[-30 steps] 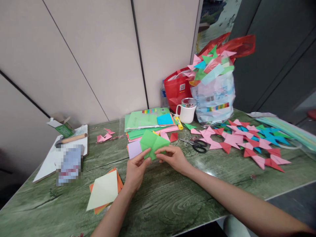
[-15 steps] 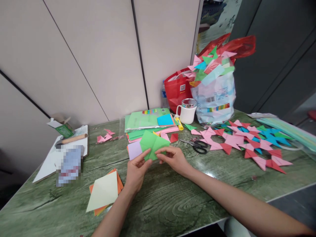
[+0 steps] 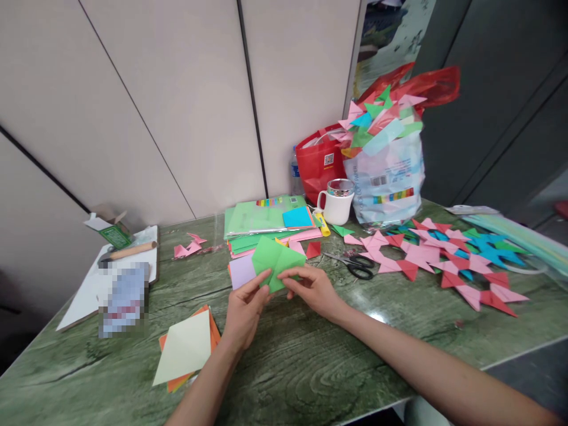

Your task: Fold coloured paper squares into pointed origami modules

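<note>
So, head view, and it's the only one. Two bare hands were in it, and between them one folded green paper (image 3: 277,257), up in front of the person near the middle of the table (image 3: 310,367). The left hand (image 3: 243,310) had its thumb and fingers pinched on the lower left edge, with barely any gap beyond the paper itself. The right hand (image 3: 313,291) had thumb and fingertips drawn together on the lower right edge, same paper.

As for which way it pointed: one corner aimed up and away from the person, another off to the right, and a crease slanted from upper right to lower left. It looked about as wide as tall, so I couldn't pick a long axis.

Rest of the count: one lilac sheet (image 3: 242,273) just behind the green one, one pair of scissors (image 3: 355,265) right of the hands, one white mug (image 3: 337,204), one red bag (image 3: 320,168), one stuffed plastic bag (image 3: 388,177) and one bottle (image 3: 296,171). Left side had one green box (image 3: 116,235) and one wooden-handled tool (image 3: 133,251) on one white board (image 3: 84,299). The cream sheet (image 3: 184,346) lay on some orange ones, number unclear. The pink and red folded pieces (image 3: 419,254) overlapped too much to count.
</note>
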### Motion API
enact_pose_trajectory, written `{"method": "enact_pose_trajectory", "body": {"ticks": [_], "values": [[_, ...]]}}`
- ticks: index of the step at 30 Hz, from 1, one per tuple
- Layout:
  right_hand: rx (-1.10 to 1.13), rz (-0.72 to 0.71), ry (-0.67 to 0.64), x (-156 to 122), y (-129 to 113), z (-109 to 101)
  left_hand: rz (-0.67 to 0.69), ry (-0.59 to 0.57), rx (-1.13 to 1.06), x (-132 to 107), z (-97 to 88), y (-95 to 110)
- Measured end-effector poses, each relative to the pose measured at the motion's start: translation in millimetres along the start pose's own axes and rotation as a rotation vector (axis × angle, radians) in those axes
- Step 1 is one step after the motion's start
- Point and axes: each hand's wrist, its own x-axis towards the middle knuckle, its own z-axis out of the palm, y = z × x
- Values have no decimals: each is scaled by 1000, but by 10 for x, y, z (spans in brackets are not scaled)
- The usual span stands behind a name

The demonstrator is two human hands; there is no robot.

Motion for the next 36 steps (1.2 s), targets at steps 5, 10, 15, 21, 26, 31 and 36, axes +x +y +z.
{"method": "enact_pose_trajectory", "body": {"ticks": [5,10,15,21,26,31,36], "values": [[20,35,29,-11,-1,11,4,-22,-80,1,4,20],[49,55,34,-16,9,20,-7,-9,16,-5,3,25],[54,73,45,-16,-2,27,10,13,106,-17,5,10],[53,80,50,-14,-19,35,43,25,131,-3,-21,-42],[62,79,41,-9,-11,25,54,0,156,8,-44,-63],[74,84,25,-4,-3,17,53,-1,172,9,-51,-76],[89,79,25,7,-19,16,65,-8,194,11,-59,-95]]}}
